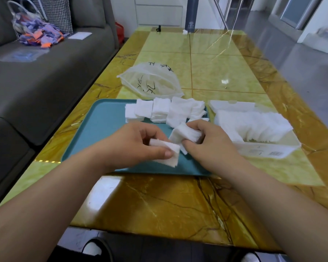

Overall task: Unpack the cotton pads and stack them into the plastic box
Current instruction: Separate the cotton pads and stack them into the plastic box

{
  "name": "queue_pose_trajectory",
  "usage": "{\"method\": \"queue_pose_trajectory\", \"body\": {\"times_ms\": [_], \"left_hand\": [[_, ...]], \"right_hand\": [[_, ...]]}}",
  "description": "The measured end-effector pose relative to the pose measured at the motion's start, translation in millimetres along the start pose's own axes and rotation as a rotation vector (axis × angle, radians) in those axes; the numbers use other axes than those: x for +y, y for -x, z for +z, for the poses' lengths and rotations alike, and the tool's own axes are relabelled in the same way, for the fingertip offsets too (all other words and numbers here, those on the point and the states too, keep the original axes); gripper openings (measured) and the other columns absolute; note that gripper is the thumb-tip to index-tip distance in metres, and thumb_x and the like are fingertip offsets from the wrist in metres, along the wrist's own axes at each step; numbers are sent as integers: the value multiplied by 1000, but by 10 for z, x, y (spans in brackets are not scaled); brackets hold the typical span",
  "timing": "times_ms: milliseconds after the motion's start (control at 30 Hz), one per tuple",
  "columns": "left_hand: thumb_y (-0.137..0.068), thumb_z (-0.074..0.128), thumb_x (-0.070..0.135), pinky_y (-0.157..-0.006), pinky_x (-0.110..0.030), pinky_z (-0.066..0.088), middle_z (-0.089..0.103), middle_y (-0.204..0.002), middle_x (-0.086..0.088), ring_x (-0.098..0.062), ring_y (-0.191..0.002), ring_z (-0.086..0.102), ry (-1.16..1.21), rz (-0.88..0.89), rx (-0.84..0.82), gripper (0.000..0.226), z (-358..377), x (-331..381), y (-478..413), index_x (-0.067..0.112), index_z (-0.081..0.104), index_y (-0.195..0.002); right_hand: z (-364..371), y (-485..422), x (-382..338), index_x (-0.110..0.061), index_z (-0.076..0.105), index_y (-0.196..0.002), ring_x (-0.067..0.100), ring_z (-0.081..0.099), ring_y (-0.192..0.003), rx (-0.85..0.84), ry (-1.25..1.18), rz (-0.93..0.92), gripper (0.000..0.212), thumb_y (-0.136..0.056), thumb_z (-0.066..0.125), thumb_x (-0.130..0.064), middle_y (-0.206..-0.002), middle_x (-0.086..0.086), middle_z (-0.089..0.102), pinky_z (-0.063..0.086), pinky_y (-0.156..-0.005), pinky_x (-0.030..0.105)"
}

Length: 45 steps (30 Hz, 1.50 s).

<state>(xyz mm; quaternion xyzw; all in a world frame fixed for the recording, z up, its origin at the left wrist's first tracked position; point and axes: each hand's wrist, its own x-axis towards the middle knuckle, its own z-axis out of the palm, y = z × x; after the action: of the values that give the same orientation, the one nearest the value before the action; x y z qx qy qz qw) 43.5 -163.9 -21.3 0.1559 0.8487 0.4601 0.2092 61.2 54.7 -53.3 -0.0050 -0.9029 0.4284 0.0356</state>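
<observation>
I see my left hand [140,146] pinching a few cotton pads [168,155] above the tray [102,125], close to its near edge. My right hand [208,146] is curled round a thicker bundle [184,134] just beside it. More loose stacks [159,110] line the tray's far edge. The plastic box [263,150], partly filled, sits just off its right edge.

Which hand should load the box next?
Right, probably. The right hand grips a bunch of pads beside the plastic box; the left hand, pinching a few pads, is farther off, over the tray.
</observation>
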Motion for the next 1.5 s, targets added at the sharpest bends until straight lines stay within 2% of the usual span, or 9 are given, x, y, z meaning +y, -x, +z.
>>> {"method": "queue_pose_trajectory", "body": {"times_ms": [133,367,567,800,900,1033,1233,1367,1500], "left_hand": [[-90,79,18,-76,-14,54,79,-96,13,-2,-91,72,-64,90,29,15,112,-30,-22,30,82,-98],[-81,87,25,-86,-42,62,80,-86,3,-20,-87,75,-62,21,125,13,202,-175,-156,23,76,-88],[-79,87,32,-65,-32,53,75,-80,-3,-15,-65,63,-94,9,219,21,254,-234,-229,22,71,-87],[-71,91,43,-63,-21,46,68,-75,5,-1,-60,59,-211,9,208,56,275,-198,-264,39,57,-115],[-77,87,41,-56,-23,40,60,-64,8,-2,-52,51,-264,46,117,31,262,-181,-249,36,67,-101],[-79,84,43,-53,-24,36,54,-61,10,-4,-51,46,-220,1,153,26,309,-168,-251,26,68,-90],[-84,78,36,-59,-21,45,65,-64,15,0,-57,55,-154,39,208,16,443,-51,-273,27,66,-89],[-75,83,40,-69,-28,55,76,-83,5,-7,-73,67,108,42,281,35,439,47,-288,26,68,-103],[-72,80,39,-60,-26,43,66,-85,-4,-9,-72,54,346,67,268,39,638,243,-347,22,72,-106]], "right_hand": [[35,9,-40,-33,68,-125,0,64,-92,-90,43,25,41,-86,79,-28,-107,-20,68,49,-81,13],[8,43,-53,-32,64,-139,6,65,-113,-215,102,-19,48,-92,73,-31,-125,-17,69,52,-101,27],[-65,87,-88,-35,53,-147,4,64,-114,-327,32,14,69,-83,79,-27,-129,-15,65,53,-103,30],[7,98,-71,-38,59,-130,1,60,-88,-262,112,-9,51,-89,71,-12,-111,-12,64,42,-66,6],[0,107,-84,-39,58,-134,2,59,-81,-283,55,34,56,-90,64,-5,-106,-13,63,42,-62,7],[96,116,-100,-29,42,-154,7,56,-113,-156,-80,137,73,-90,62,-1,-144,-2,57,43,-85,9],[141,178,-227,-25,34,-161,6,54,-95,-80,-214,177,81,-90,53,8,-143,4,53,39,-57,-6],[-104,161,-300,-23,58,-143,2,63,-98,46,-241,105,58,-89,65,-4,-125,-7,68,46,-73,-1],[-485,192,-252,-26,77,-99,7,73,-90,108,-331,113,24,-80,80,-13,-93,-7,78,63,-84,32]]}}
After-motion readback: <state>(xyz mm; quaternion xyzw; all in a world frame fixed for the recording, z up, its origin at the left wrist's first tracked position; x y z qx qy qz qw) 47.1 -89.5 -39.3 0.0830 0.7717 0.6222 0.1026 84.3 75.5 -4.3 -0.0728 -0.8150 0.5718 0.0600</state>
